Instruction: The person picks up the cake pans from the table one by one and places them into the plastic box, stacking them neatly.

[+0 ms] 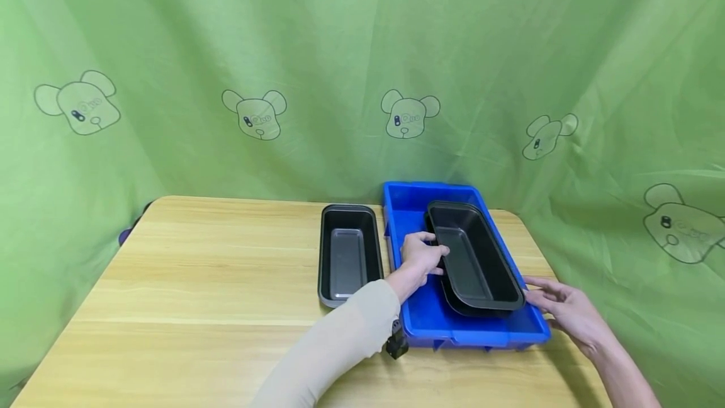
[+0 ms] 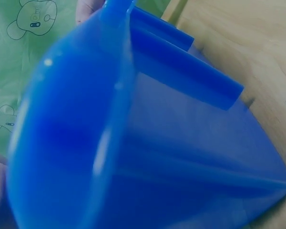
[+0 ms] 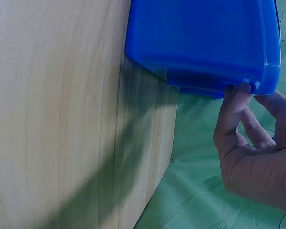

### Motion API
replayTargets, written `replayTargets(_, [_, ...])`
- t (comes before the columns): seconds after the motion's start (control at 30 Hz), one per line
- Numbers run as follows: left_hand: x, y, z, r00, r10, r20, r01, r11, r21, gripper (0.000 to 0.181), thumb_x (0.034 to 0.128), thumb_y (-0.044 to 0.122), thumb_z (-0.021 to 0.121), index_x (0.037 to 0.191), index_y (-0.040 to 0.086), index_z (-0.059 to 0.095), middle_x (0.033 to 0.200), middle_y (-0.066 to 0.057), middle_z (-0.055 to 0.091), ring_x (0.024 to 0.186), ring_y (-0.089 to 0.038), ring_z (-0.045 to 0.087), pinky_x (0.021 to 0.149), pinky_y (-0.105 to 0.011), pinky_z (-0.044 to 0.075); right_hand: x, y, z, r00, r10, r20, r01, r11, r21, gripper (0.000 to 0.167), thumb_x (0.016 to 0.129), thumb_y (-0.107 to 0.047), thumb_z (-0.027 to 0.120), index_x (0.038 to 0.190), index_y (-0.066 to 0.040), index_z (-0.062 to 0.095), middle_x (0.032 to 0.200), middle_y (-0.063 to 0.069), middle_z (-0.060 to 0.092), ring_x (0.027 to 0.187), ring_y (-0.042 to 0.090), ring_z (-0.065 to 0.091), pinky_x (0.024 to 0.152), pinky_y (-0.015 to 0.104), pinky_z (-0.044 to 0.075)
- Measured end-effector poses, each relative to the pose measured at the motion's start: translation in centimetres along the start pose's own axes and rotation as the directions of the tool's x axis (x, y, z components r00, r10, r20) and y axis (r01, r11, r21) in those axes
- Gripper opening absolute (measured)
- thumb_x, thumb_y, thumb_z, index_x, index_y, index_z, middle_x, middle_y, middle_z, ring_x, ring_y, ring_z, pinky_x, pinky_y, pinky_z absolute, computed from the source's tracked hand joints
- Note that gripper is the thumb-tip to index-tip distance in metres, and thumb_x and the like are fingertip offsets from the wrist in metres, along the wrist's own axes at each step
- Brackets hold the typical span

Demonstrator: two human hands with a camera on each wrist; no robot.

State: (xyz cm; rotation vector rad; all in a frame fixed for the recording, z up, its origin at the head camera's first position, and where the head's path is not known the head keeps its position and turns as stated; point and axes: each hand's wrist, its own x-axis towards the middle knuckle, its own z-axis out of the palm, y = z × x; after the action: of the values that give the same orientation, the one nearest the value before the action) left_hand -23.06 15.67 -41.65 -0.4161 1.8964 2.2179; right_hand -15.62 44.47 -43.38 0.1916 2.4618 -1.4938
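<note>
A blue plastic bin [image 1: 416, 313] holds a black loaf pan [image 1: 470, 257]. A second dark rim [image 1: 451, 300] shows just beneath it, apparently a pan underneath. My left hand [image 1: 421, 254] reaches over the bin's left side and pinches the loaf pan's left rim, thumb on the inner side. In the left wrist view the bin wall [image 2: 66, 143] covers most of the hand. At the bin's right edge near the front corner, my right hand [image 1: 569, 313] grips the rim with thumb and fingers; the right wrist view shows the curled fingers [image 3: 229, 114] against the bin's outside.
Left of the bin, another black loaf pan [image 1: 348, 257] sits on the wooden table [image 1: 198, 294]. A green curtain [image 1: 340, 36] with printed bear heads surrounds the table's back and sides. The bin stands near the table's right edge.
</note>
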Motion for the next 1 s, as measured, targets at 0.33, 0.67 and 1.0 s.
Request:
replayTargets(0.33, [0.24,-0.10,-0.02,1.000,0.015,-0.015,-0.014,0.997,0.077,0.041,0.0859,-0.003,0.081,0.126,0.002,0.072,0.120,-0.022,0.071,0.076,-0.040,0.080,0.062,-0.039,0.069,0.15,-0.35,0.27,0.999,0.032,-0.012,-0.032,0.999,-0.031,0.053,0.104,-0.037,0.068,0.150,-0.013,0.057,0.102,-0.021,0.074,0.095,0.004,0.073,0.081,0.033,0.066])
replayTargets(0.67, [0.79,-0.15,0.57,0.999,0.014,-0.036,-0.011,0.996,0.091,0.039,0.0828,-0.008,0.082,0.118,0.006,0.075,0.137,-0.024,0.064,0.075,-0.039,0.080,0.059,-0.035,0.068,0.03,-0.44,0.28,0.999,0.028,-0.020,-0.029,0.999,-0.031,0.054,0.104,-0.037,0.068,0.150,-0.012,0.057,0.102,-0.021,0.074,0.095,0.004,0.073,0.081,0.033,0.066])
replayTargets(1.0, [0.68,-0.07,0.38,0.999,-0.002,-0.040,0.006,0.992,0.123,0.045,0.0824,-0.010,0.082,0.125,0.002,0.074,0.127,-0.023,0.071,0.078,-0.037,0.080,0.061,-0.036,0.069,-0.03,-0.37,0.21,0.999,0.029,-0.016,-0.029,1.000,-0.008,0.052,0.104,-0.035,0.069,0.149,-0.013,0.058,0.102,-0.020,0.075,0.095,0.005,0.074,0.081,0.034,0.067])
